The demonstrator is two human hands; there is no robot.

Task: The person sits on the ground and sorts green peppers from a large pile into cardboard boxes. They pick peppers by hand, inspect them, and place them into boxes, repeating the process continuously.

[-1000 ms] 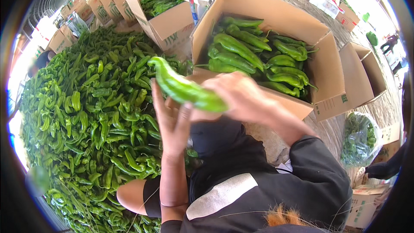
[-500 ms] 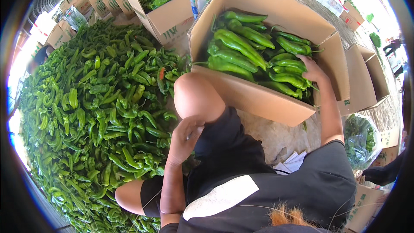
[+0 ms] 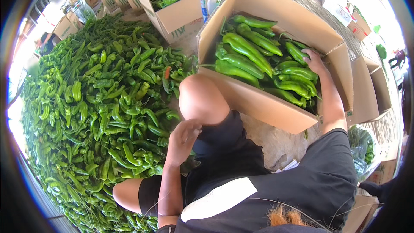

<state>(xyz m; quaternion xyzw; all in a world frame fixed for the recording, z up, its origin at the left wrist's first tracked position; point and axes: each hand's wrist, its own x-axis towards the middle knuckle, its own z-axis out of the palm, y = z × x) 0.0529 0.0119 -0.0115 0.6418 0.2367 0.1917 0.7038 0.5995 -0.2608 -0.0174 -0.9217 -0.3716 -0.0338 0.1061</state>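
Observation:
My right hand (image 3: 314, 61) is inside the open cardboard box (image 3: 269, 105), near its right wall. Its fingers are bent over the end of a long green pepper (image 3: 295, 53) at the edge of the layer. More large green peppers (image 3: 246, 51) lie in the box, mostly side by side. My left hand (image 3: 183, 140) hovers beside my raised knee, fingers loosely bent and apart, with nothing seen in it.
A large heap of green peppers (image 3: 103, 103) spreads across the left. Behind it stands another box (image 3: 172, 15) of peppers. An opened carton (image 3: 364, 88) and a clear bag (image 3: 362, 146) of greens sit to the right.
My right hand has shifted toward the far side of the box, and the pepper at its fingers has turned. My left hand stays by the knee. The whole view has shifted slightly.

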